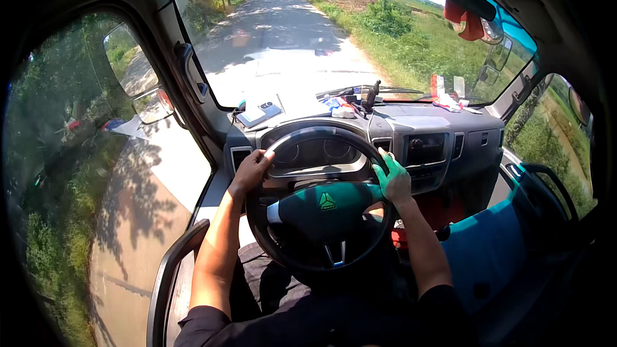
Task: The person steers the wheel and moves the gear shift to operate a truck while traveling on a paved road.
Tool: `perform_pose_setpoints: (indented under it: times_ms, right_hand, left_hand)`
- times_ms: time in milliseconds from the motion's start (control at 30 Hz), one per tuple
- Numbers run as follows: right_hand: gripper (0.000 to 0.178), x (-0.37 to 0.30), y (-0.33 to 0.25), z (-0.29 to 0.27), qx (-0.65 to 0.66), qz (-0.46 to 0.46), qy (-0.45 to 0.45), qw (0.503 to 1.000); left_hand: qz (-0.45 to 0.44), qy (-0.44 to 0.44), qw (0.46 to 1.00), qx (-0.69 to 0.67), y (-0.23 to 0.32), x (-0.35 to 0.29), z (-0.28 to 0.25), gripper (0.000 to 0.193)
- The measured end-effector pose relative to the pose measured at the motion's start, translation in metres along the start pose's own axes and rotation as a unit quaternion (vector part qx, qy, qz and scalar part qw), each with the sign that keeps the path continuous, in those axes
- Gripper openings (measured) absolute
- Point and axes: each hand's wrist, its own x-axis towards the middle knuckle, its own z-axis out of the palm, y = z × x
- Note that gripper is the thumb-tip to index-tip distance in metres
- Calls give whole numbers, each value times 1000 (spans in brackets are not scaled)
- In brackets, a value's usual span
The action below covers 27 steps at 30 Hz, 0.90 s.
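Observation:
A black steering wheel (326, 266) stands before me in a vehicle cab, with a dark hub and a small emblem at its centre. My left hand (252, 170) is closed round the upper left of its rim. On the upper right of the rim my right hand (393, 178) is closed too, its fingers partly lit green. Through the top of the wheel shows the instrument cluster (321, 152), partly hidden by the rim. Both forearms reach up from the lower edge, bare below dark sleeves.
A white phone-like device (260, 114) lies on the dashboard's left, with a crumpled packet (339, 106) farther right. A radio (425, 149) sits in the console. Ahead runs a paved road (276, 32) between greenery. A blue-covered seat (485, 250) is at right; a side mirror (153, 106) hangs outside left.

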Motion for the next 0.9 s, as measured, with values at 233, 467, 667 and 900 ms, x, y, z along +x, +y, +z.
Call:
perform_pose_setpoints:
  times_ms: [233,467,667,900]
  right_hand:
    - [49,-2,-7,-7,-5,18,-32,999]
    - [49,0,-4,-4,-21,28,-11,999]
    - [47,-4,2,0,-4,26,5,1000]
    - [45,-3,2,6,-54,26,0,998]
  left_hand:
    - [0,18,1000,24,-2,-19,4,50]
    - [0,72,995,62,7,-25,5,50]
    - [16,72,997,7,-14,-27,10,46]
    - [34,66,997,1,-17,-28,10,41]
